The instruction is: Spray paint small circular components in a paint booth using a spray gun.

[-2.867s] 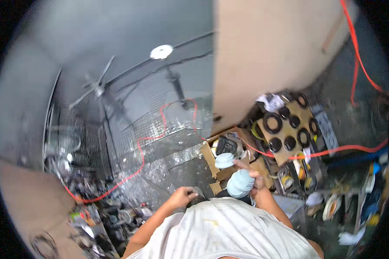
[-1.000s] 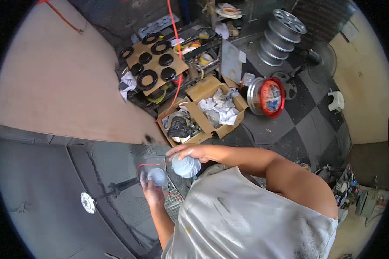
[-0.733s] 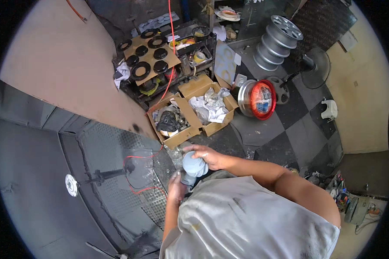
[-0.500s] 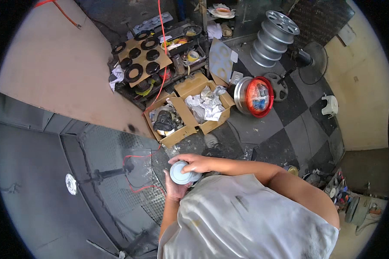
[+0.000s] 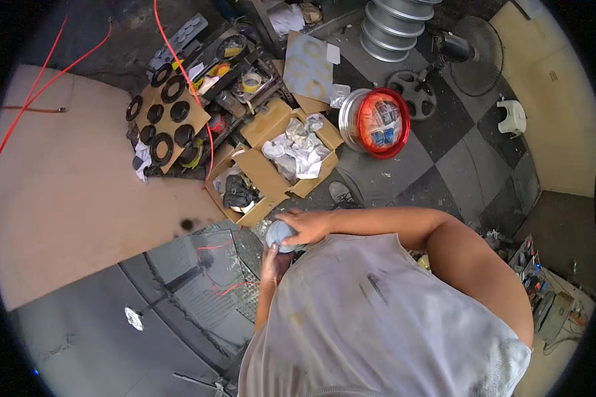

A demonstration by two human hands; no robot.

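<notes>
A person seen from above, wearing a pale stained sleeveless shirt (image 5: 384,324), holds a small round grey-blue container (image 5: 281,235) close to the chest, just left of the picture's centre. The right hand (image 5: 306,226) lies across the container's top and right side, fingers curled over it and gripping. The left hand (image 5: 272,263) sits beneath at 6 o'clock from the container, touching its underside; its fingers are mostly hidden by the container and the shirt, so I cannot tell how they are set.

At 12 o'clock from the hands, two open cardboard boxes (image 5: 271,169) stand side by side, holding crumpled paper and dark parts. At 1 o'clock, a red-faced wheel rim (image 5: 376,122) lies on the checkered floor (image 5: 457,165), which offers open room toward 3 o'clock. At 10 o'clock, a cardboard sheet with round black discs (image 5: 169,122) rests beside a large tan panel (image 5: 73,198). A red cable (image 5: 185,73) runs down across the clutter. At 7 o'clock lies a grey wire grille (image 5: 205,291).

The shirt hides everything below the hands. A stack of silver rims (image 5: 397,20) is cut off by the top edge.
</notes>
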